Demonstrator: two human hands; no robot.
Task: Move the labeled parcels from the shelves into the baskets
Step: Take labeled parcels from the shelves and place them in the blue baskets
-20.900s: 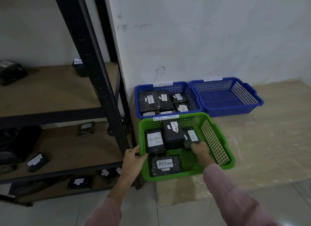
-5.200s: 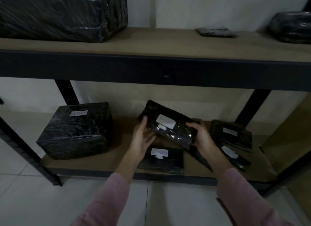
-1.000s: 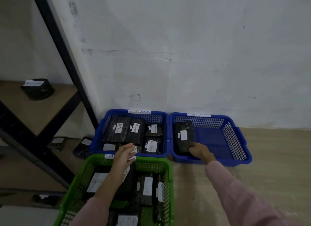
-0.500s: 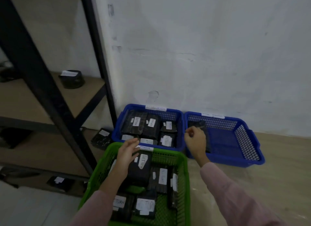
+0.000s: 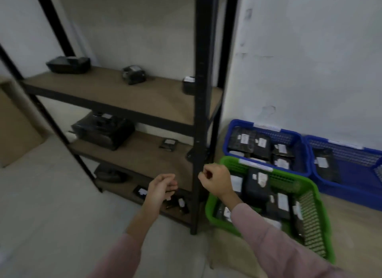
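Head view, left grip (image 5: 163, 186) slack, right grip (image 5: 216, 181) fisted, empty

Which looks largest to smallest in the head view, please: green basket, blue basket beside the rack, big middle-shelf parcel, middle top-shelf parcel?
1. green basket, nearest the camera, which flatters it
2. blue basket beside the rack
3. big middle-shelf parcel
4. middle top-shelf parcel

Both hands are held forward, near each other but apart, wrists bare beyond pink sleeves (image 5: 275, 242). Left hand (image 5: 161, 187) is empty, fingers loosely curled. Right hand (image 5: 216, 181) is curled into an empty fist.
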